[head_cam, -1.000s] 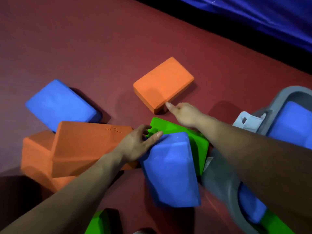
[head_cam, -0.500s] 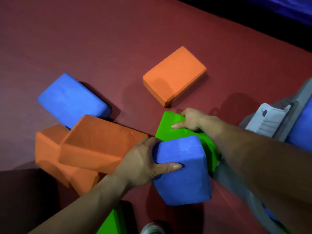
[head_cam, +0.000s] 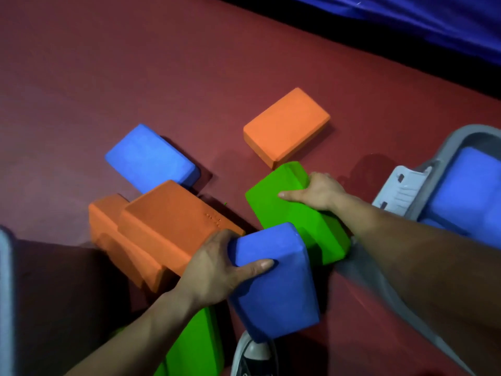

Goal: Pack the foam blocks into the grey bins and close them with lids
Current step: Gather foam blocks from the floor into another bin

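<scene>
Dark red matting (head_cam: 135,63) covers the floor, with a blue sheet (head_cam: 433,20) along its far edge. The left hand (head_cam: 217,270) grasps a blue rectangular foam block (head_cam: 276,294), thumb across its top face and fingers wrapped round its left side; the block sits tilted. Just beyond that grip, the right hand (head_cam: 314,191) clamps a green rectangular foam block (head_cam: 292,215), thumb on top and fingers hooked over the far edge. To the right of the right wrist stands the open grey plastic bin (head_cam: 455,137), with blue foam (head_cam: 469,191) already inside. Left of the left-hand grip, two orange foam blocks (head_cam: 173,226) lie stacked askew.

The step in hand looks like picking up, one block per hand. Next, both blocks need swinging rightward over the bin's rim and turning flat to fit beside the foam there. Several blocks remain on the floor, and no lid is clearly in view.
</scene>
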Action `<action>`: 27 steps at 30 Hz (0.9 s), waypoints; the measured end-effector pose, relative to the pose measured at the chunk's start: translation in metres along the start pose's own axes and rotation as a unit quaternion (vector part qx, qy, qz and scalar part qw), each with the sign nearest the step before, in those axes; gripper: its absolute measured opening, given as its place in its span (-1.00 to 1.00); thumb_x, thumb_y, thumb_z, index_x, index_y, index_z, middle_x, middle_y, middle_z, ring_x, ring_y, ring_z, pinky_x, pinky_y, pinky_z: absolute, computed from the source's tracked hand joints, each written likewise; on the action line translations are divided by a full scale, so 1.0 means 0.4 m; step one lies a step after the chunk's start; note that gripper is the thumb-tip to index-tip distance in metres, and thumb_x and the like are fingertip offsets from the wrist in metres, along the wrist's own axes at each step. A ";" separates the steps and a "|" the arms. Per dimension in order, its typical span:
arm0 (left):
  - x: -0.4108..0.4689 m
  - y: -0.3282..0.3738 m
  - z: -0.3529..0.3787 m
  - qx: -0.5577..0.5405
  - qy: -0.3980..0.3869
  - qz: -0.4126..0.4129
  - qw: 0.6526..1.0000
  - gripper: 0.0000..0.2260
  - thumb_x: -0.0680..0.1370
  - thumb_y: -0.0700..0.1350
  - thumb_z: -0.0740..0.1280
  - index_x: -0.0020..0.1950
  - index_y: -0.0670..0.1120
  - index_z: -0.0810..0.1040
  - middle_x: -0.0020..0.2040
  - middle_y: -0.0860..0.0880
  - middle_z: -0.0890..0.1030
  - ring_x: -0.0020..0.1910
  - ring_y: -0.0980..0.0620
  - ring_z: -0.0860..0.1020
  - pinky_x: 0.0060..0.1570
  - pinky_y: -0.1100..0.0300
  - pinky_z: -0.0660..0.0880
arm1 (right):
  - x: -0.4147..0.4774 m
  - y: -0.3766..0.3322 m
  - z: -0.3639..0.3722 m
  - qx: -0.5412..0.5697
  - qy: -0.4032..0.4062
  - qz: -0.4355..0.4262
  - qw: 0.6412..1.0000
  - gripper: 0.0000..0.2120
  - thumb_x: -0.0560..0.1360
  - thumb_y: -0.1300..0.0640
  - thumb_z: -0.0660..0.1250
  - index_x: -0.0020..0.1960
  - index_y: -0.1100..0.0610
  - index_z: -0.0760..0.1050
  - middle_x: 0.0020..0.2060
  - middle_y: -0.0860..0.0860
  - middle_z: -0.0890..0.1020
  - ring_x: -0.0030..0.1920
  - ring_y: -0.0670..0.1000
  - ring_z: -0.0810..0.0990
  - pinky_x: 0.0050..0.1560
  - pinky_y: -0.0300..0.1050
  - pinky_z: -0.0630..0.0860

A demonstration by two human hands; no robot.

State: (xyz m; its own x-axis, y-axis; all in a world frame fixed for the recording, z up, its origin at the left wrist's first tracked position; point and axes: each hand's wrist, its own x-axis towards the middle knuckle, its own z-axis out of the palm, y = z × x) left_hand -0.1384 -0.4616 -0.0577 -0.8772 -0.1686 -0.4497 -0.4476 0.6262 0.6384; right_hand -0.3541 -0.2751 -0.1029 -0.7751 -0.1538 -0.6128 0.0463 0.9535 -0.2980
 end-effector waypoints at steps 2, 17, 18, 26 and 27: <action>-0.049 0.020 -0.015 -0.005 0.043 -0.037 0.998 -0.33 0.22 0.60 0.26 0.00 0.07 0.48 -0.11 0.13 0.55 -0.13 0.14 0.53 -0.12 0.14 0.46 | -0.072 -0.007 -0.055 0.066 0.059 -0.001 0.996 0.08 0.11 -0.53 0.44 0.34 0.21 0.36 0.30 0.21 0.52 0.30 0.20 0.51 0.23 0.01 0.48; -0.548 0.429 -0.284 -0.165 0.224 -0.151 0.948 0.03 0.20 0.63 0.21 0.23 -0.25 0.49 0.18 -0.24 0.61 0.17 -0.22 0.58 0.11 0.02 0.53 | -1.026 -0.025 -0.252 0.282 0.429 -0.088 0.853 -0.13 0.11 -0.42 0.47 0.11 0.19 0.31 -0.01 0.25 0.59 0.04 0.28 0.60 -0.05 0.11 0.55; -0.580 0.449 -0.299 -0.157 0.222 -0.156 0.950 0.00 0.25 0.58 0.25 0.26 -0.28 0.46 0.22 -0.26 0.59 0.21 -0.23 0.56 0.13 0.02 0.51 | -1.068 -0.024 -0.259 0.278 0.441 -0.088 0.849 -0.13 0.11 -0.39 0.49 0.10 0.21 0.31 -0.02 0.26 0.58 0.03 0.30 0.60 -0.05 0.12 0.54; -0.902 0.621 -0.393 -0.269 0.295 -0.127 0.908 -0.02 0.40 0.46 0.30 0.42 -0.36 0.30 0.37 -0.33 0.47 0.35 -0.28 0.46 0.33 -0.05 0.39 | -1.441 0.069 -0.331 0.250 0.512 -0.084 0.817 -0.06 0.08 -0.40 0.52 0.20 0.17 0.30 0.00 0.20 0.60 0.04 0.26 0.60 -0.06 0.12 0.56; -0.930 0.647 -0.391 -0.286 0.288 -0.121 0.906 -0.01 0.38 0.46 0.33 0.42 -0.35 0.30 0.37 -0.32 0.47 0.35 -0.27 0.47 0.31 -0.05 0.41 | -1.481 0.077 -0.330 0.242 0.515 -0.090 0.817 -0.04 0.08 -0.42 0.51 0.23 0.17 0.31 0.02 0.18 0.60 0.06 0.26 0.59 -0.03 0.12 0.56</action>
State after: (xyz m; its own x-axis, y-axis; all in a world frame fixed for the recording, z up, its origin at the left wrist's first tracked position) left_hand 0.0447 -0.3560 0.3726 -0.6130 -0.7206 -0.3239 -0.5106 0.0485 0.8584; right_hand 0.0234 -0.1206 0.3476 -0.9043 0.2579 0.3402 -0.0759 0.6871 -0.7226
